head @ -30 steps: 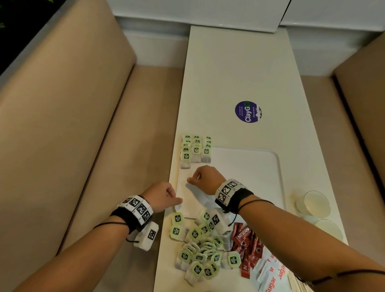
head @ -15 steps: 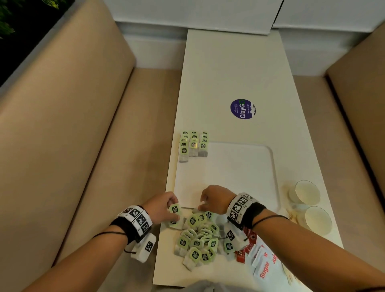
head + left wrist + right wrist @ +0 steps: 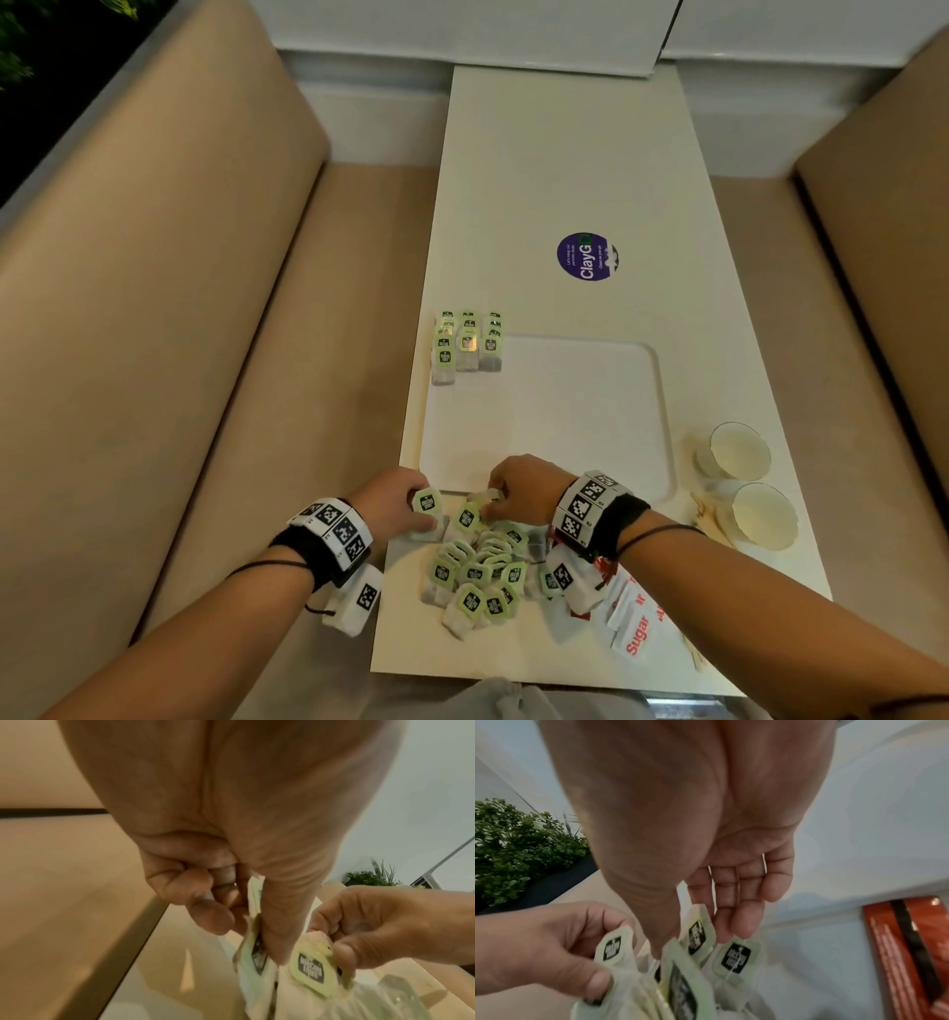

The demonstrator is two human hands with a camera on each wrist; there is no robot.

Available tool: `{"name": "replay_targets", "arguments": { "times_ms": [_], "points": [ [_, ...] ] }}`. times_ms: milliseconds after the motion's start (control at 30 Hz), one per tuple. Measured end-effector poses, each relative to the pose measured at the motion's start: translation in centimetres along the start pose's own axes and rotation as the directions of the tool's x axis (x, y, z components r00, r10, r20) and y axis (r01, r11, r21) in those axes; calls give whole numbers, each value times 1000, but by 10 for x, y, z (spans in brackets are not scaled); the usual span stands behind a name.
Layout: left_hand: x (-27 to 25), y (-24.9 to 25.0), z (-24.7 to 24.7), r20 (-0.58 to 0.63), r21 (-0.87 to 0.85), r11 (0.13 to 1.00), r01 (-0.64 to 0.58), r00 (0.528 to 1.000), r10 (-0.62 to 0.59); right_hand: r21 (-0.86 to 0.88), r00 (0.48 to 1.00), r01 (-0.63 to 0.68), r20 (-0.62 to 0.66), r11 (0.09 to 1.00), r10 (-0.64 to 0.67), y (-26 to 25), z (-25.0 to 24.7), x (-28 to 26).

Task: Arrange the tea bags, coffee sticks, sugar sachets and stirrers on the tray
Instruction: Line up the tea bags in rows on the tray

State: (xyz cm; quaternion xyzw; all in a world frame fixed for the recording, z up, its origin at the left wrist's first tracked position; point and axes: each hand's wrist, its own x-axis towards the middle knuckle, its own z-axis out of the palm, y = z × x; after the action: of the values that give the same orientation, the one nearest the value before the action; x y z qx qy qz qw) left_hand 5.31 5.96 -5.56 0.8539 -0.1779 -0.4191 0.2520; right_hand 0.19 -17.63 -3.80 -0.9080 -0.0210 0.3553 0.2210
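**Both hands down at the near end, side by side**

Left hand (image 3: 398, 501) comes in from about 7 o'clock, knuckles up, fingers curled under, thumb (image 3: 277, 923) and fingers pinching a tea bag (image 3: 427, 506). Right hand (image 3: 521, 488) reaches in from around 4 o'clock, forearm crossing low, and sits just beside the left at its 3 o'clock. Its fingers (image 3: 741, 902) point down, fairly straight but bent in a bit, with the thumb pressing a second tea bag (image 3: 312, 968) against them. Both wrists wear black straps with checkered marker blocks.
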Motion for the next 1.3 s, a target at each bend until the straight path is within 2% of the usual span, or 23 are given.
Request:
{"name": "replay_targets", "arguments": {
  "times_ms": [300,600,767,867,967,1100,1233,1300],
  "points": [
    [1,8,-6,-140,-171,984,-52,990,28,11,1000,29,3,1000,-29,0,-2,-9],
    [8,31,-22,-217,-373,923,-91,976,8,75,990,125,-79,989,-119,-6,-40,-29],
    [12,48,-29,-144,-513,855,-79,990,5,124,983,176,-78,976,-167,-13,-62,-41],
    [13,62,-27,-84,-661,746,-76,996,27,122,977,209,-65,970,-202,-15,-68,-43],
    [11,73,-25,-31,-760,648,-43,999,30,136,968,239,-106,962,-226,-14,-71,-42],
    [10,79,-24,34,-822,569,16,999,20,172,959,250,-177,953,-220,-10,-73,-36],
    [9,79,-25,45,-861,508,31,999,15,196,943,278,-242,940,-228,-9,-74,-30],
    [10,77,-26,65,-853,522,28,996,53,213,932,292,-282,932,-227,-8,-73,-26]
  ]
}}
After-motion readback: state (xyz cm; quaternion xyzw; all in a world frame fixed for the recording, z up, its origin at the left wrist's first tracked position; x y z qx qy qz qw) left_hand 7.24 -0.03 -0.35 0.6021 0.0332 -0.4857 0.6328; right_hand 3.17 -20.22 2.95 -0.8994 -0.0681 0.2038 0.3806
